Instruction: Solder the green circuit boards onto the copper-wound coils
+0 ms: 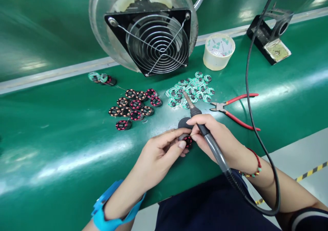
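Between the thumb and fingers of my left hand (pixel 161 152) is a small round motor coil (pixel 188 141), black with red windings. My right hand (pixel 217 135) grips a soldering iron (pixel 211 144), its tip pointing up and away over the green boards. The right fingertips are also at the coil's right edge; whether they pinch a wire there is too small to tell. A dark grey disc (pixel 185 123) lies just beyond my fingers. Several similar coils (pixel 135 104) stand grouped at the left, some copper, some red. A pile of small green ring-shaped circuit boards (pixel 192 89) lies beyond the iron.
A fan with a wire guard (pixel 161 50) stands at the back. Right of it are a roll of clear tape (pixel 219 52) and a soldering stand with sponge (pixel 269 36). Red-handled cutters (pixel 233 110) lie at right. The iron's black cable (pixel 248 70) hangs across the right side.
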A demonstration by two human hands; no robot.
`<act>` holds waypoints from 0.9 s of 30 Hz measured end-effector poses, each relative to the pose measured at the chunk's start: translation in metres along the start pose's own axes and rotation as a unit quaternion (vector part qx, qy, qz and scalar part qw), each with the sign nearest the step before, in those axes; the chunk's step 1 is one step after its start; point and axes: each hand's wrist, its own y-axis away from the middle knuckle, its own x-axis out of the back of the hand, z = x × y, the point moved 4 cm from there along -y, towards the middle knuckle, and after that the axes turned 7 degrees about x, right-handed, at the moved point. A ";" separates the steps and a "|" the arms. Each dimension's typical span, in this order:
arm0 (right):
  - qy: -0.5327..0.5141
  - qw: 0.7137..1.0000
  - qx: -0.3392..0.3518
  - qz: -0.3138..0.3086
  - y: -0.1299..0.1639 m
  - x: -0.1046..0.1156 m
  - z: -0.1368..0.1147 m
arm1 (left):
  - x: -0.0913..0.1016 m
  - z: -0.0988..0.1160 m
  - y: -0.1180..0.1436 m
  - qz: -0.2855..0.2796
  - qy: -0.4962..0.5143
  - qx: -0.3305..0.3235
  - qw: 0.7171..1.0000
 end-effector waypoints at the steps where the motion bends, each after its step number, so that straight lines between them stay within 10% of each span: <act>1: -0.019 1.000 -0.003 0.001 0.000 0.000 0.001 | 0.000 0.000 0.000 -0.005 0.016 0.004 1.000; 10: -0.038 0.999 0.006 0.036 0.003 -0.005 0.006 | -0.003 -0.007 0.000 -0.089 0.197 0.014 0.976; 27: 0.164 0.983 0.084 -0.007 0.001 -0.005 -0.007 | -0.007 0.002 -0.002 0.013 0.158 -0.014 0.987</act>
